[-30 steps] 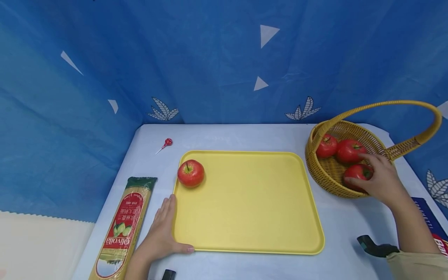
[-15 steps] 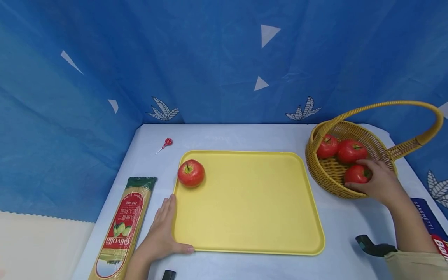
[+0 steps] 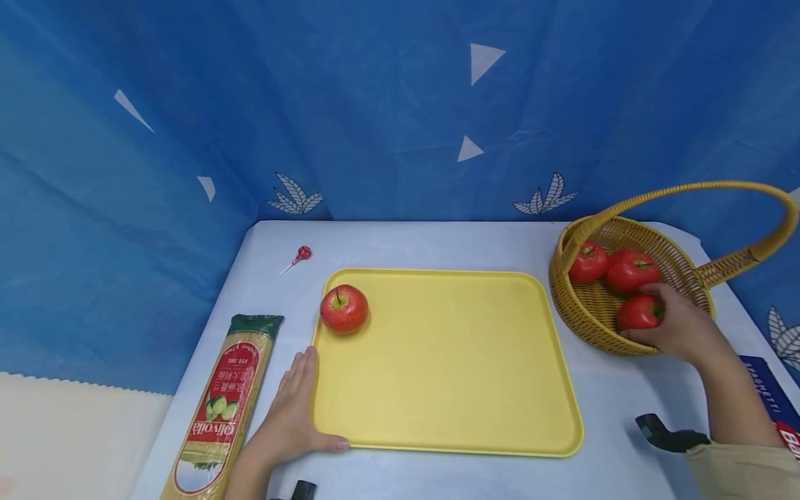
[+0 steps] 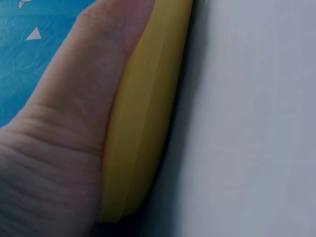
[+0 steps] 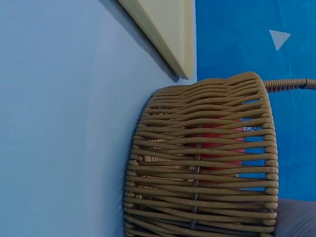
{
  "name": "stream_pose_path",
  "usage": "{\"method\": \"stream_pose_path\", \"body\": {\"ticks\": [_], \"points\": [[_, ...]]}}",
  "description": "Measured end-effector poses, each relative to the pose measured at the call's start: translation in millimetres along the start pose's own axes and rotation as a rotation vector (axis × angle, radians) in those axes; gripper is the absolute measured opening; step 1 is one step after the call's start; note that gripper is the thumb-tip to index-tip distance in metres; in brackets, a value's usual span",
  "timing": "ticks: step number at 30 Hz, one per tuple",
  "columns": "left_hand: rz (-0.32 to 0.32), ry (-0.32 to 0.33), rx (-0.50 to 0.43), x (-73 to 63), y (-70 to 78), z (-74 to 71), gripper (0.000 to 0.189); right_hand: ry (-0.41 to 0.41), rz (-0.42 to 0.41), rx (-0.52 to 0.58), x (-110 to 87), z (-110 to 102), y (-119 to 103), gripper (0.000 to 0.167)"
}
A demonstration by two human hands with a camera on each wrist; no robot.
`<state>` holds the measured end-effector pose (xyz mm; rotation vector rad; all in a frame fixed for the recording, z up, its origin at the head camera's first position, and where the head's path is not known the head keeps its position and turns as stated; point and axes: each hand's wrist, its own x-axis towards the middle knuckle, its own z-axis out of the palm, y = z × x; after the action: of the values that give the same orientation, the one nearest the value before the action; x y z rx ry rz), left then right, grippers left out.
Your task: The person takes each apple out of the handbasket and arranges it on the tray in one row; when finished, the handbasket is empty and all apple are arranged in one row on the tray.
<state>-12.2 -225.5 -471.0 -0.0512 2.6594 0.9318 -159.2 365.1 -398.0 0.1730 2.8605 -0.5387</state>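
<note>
Right of the tray [image 3: 450, 361], the right hand [image 3: 684, 330] curls round 1 apple [image 3: 636, 312] in a basket [image 3: 576, 323], best gripped evenly; the left hand [image 3: 287, 420], straight-fingered, touches the tray's left.

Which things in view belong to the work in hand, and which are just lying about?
Apparently in use:
Right hand, gripping a red fruit in the wicker basket
Two other fruits in that basket
Left hand, touching the yellow tray
Red apple on the tray

Just lying about, held by neither hand:
Lollipop
Olivoilà packet
Blue spaghetti pack
</note>
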Motion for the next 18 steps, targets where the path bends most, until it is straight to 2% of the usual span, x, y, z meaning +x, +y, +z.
{"method": "stream_pose_path", "body": {"ticks": [11, 18], "points": [[-0.011, -0.007, 0.007, 0.2, 2.7, -1.3, 0.162, 0.097, 0.002, 0.084, -8.4, 3, 2, 0.108], [-0.022, -0.012, 0.014, 0.1, 4.1, -2.0, 0.162, 0.217, -0.025, 0.148, -14.5, 4, -3, 0.098]]}}
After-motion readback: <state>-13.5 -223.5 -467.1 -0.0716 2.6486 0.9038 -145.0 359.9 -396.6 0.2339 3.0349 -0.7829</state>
